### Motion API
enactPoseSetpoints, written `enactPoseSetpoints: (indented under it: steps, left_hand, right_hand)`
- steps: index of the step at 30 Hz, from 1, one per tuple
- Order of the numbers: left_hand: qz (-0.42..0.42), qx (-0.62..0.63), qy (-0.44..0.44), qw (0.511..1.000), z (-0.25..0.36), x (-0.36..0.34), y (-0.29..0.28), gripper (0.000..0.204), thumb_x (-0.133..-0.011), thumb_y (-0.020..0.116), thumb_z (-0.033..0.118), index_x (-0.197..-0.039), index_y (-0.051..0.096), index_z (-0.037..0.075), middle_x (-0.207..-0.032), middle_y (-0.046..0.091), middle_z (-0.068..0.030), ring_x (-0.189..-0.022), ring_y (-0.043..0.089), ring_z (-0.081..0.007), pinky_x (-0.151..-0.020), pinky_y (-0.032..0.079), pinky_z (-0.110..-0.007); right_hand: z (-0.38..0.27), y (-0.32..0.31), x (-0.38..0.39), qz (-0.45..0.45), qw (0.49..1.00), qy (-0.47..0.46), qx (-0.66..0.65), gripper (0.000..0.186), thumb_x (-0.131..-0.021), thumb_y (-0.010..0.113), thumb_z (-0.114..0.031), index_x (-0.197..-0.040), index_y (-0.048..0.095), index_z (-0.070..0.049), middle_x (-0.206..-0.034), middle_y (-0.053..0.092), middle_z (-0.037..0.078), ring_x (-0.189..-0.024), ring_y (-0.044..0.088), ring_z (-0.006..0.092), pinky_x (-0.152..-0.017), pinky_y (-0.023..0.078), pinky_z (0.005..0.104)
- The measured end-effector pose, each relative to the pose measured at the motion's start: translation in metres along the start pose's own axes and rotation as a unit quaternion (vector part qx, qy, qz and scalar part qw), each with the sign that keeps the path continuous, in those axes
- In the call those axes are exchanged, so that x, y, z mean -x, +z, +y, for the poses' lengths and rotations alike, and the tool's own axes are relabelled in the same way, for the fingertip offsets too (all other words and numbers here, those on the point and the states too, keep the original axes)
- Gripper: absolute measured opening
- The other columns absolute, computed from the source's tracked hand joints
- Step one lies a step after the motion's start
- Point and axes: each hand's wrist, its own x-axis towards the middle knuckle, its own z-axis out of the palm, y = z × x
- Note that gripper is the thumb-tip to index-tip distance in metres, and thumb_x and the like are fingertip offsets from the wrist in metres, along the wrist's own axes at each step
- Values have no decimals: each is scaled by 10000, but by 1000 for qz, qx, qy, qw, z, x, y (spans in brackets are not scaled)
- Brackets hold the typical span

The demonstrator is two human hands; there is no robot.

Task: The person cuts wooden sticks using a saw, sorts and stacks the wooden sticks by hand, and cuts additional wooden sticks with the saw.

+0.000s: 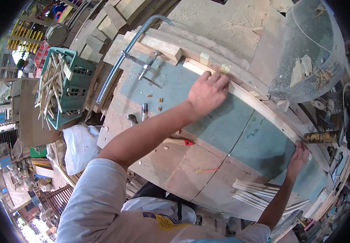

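Note:
My left hand (pixel 209 91) has its fingers curled over a long pale wood strip (pixel 267 111), gripping it near its upper left part. The strip lies along a wooden fence (pixel 250 87) at the back of the blue-grey work surface (pixel 260 146). My right hand (pixel 297 158) grips the strip at its right end, beside a rusty cylinder (pixel 321 136). A metal bar clamp (pixel 128 54) rests by a short wood block (pixel 162 45). Small wood bits, dark and silver tools (pixel 144 111), a red-tipped tool (pixel 179 141) and a pencil (pixel 206 170) lie left of and below the strip.
A clear plastic guard (pixel 306 44) with shavings hangs at the upper right. Thin slats (pixel 260 190) lie at the table's near right. A green crate of sticks (pixel 71 85) and a white sack (pixel 77 148) stand at the left. A person (pixel 27 65) is in the background.

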Motion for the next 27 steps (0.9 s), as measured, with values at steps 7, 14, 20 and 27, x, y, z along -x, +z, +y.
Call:
enactPoseSetpoints:
  steps: [7, 14, 20, 27]
  left_hand:
    - [20, 31, -37, 999, 0, 5, 2, 325, -901, 613, 175, -1190, 703, 56, -1075, 589, -31, -1064, 582, -191, -879, 481, -345]
    - [17, 40, -62, 997, -10, 12, 4, 353, -891, 611, 183, -1211, 697, 59, -1125, 578, -31, -1102, 571, -194, -915, 480, -350]
    - [39, 62, -67, 995, -20, 18, 5, 383, -848, 624, 185, -1200, 699, 55, -1132, 580, -43, -1118, 572, -198, -939, 479, -347]
    - [96, 87, -77, 989, -17, 18, 12, 393, -852, 629, 185, -1219, 696, 62, -1161, 605, -45, -1136, 582, -196, -955, 472, -340]
  right_hand:
    - [113, 28, 40, 36, 959, 271, -82, 417, -1012, 633, -291, -1324, 670, -17, -1306, 633, 199, -1204, 605, 361, -1055, 451, 424]
    - [142, 28, 41, -43, 925, 350, -139, 512, -1005, 614, -345, -1388, 612, -6, -1389, 588, 255, -1247, 586, 382, -1084, 428, 438]
    - [111, 18, 25, -45, 924, 353, -143, 536, -974, 644, -337, -1371, 609, 22, -1287, 660, 228, -1220, 597, 348, -1066, 435, 410]
    - [152, 36, 34, 1, 891, 360, -278, 483, -940, 658, -280, -1311, 643, 28, -1219, 679, 172, -1105, 619, 288, -1016, 446, 375]
